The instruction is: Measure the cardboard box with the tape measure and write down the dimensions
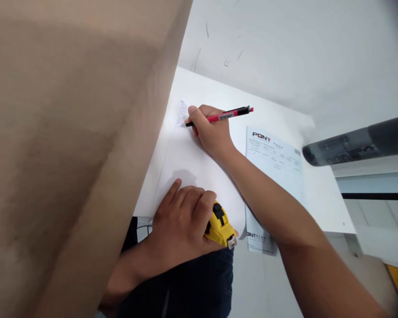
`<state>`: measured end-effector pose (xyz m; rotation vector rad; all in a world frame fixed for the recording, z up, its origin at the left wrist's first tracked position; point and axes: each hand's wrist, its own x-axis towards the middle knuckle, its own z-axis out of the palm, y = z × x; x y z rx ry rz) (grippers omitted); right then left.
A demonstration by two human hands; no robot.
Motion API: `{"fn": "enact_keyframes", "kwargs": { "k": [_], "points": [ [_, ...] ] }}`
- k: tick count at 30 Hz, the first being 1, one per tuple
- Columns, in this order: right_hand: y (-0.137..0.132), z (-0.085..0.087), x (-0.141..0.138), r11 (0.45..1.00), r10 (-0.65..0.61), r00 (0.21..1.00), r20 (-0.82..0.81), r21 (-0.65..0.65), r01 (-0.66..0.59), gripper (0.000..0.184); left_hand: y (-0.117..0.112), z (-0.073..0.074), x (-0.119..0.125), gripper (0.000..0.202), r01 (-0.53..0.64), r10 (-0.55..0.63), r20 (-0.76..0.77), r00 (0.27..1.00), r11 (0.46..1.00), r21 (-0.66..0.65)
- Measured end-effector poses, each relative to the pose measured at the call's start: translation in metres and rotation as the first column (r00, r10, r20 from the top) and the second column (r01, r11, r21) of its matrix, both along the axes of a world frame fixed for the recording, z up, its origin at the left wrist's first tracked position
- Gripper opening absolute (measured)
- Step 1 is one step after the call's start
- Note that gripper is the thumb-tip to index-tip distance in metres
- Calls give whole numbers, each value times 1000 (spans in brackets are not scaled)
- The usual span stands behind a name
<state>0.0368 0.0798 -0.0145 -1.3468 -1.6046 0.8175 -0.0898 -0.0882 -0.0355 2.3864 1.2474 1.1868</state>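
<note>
My right hand (214,128) is closed around a red and black pen (223,116). The pen's tip is at the paper, beside a small block of handwriting (181,114) near the top of a white sheet (204,170). My left hand (184,216) rests on the lower part of that sheet. Its thumb and fingers are wrapped round a yellow and black tape measure (220,225), whose metal end hook points down to the right. Just right of my right forearm lies a printed form (273,154) headed PONY, partly covered by the arm.
The sheets lie on a white table (325,198) against a marked white wall (285,57). A large brown panel (69,132) fills the left side, close to the camera. A dark grey tube (358,141) reaches in from the right.
</note>
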Motion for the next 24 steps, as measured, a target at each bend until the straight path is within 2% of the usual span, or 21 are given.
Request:
{"fn": "enact_keyframes", "kwargs": {
  "k": [8, 14, 24],
  "points": [
    [1, -5, 3, 998, -3, 1000, 8, 62, 2, 38, 0, 1, 0, 56, 15, -15, 21, 1000, 1000, -2],
    [0, -4, 2, 999, -5, 1000, -5, 53, 6, 39, 0, 0, -1, 48, 12, -12, 14, 1000, 1000, 4],
    [4, -10, 7, 998, -28, 1000, 7, 51, 27, 40, 0, -2, 0, 58, 12, -11, 31, 999, 998, -54]
  ]
}}
